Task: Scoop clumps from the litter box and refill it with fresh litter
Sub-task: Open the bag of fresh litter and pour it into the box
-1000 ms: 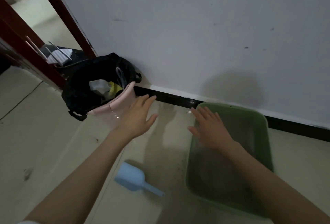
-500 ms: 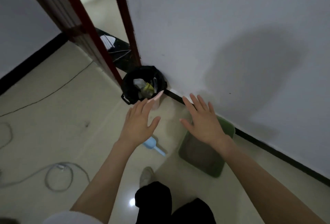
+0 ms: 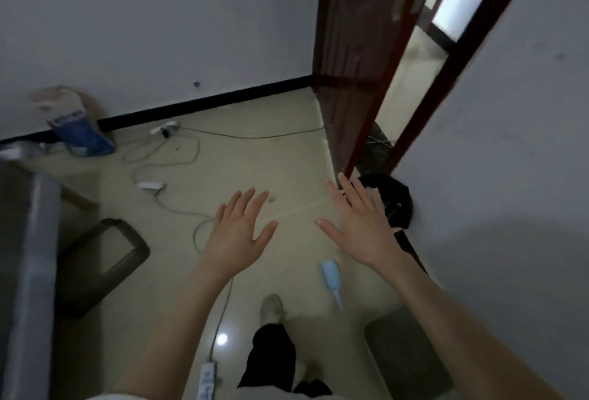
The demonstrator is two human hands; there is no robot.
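Left hand and right hand spread flat in the air, fingers straight, holding nothing. Blue scoop lying on the floor below the right hand, green litter box at the wall lower right. Blue litter bag well apart, against the far wall.

Both bare forearms reach forward, palms down. The left hand and right hand hover side by side, fingers straight and spread, holding nothing.

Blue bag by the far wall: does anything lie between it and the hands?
Loose cables and a white adapter lie on the floor between the left hand and the bag. Nothing taller blocks the way.
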